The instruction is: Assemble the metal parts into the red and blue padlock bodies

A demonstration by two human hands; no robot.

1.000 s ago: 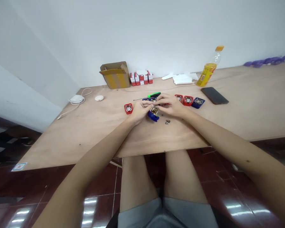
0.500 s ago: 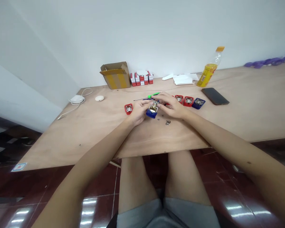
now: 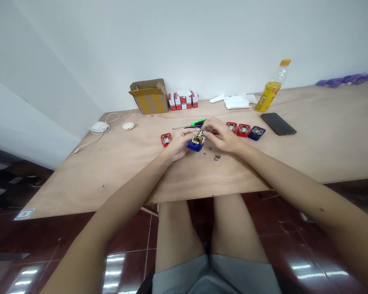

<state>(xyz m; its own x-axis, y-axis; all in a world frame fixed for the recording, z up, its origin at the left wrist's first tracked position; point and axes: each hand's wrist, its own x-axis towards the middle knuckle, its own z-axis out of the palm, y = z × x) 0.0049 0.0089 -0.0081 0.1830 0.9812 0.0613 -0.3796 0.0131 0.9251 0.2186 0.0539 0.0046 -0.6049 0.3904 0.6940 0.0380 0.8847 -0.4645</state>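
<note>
A small brass padlock in a blue casing (image 3: 196, 142) is held up between my hands above the plywood table (image 3: 116, 175). My left hand (image 3: 179, 145) grips its left side. My right hand (image 3: 222, 136) pinches its top with the fingertips, and the fingers hide part of the top. Beside the padlock, a few tiny screws (image 3: 205, 154) and a small metal hook (image 3: 216, 157) lie on the wood. Just beyond my hands lies a green-handled screwdriver (image 3: 199, 121).
Red square lock pieces (image 3: 243, 130) and a blue one (image 3: 256, 132) lie to the right, with a red one (image 3: 166, 139) to the left. Farther back stand a cardboard box (image 3: 149, 96), small red-and-white boxes (image 3: 182, 99), a yellow bottle (image 3: 268, 92) and a phone (image 3: 278, 123).
The padlock has been raised and turned more upright between my hands, with its blue casing now facing me. My right fingers have shifted onto its top.
</note>
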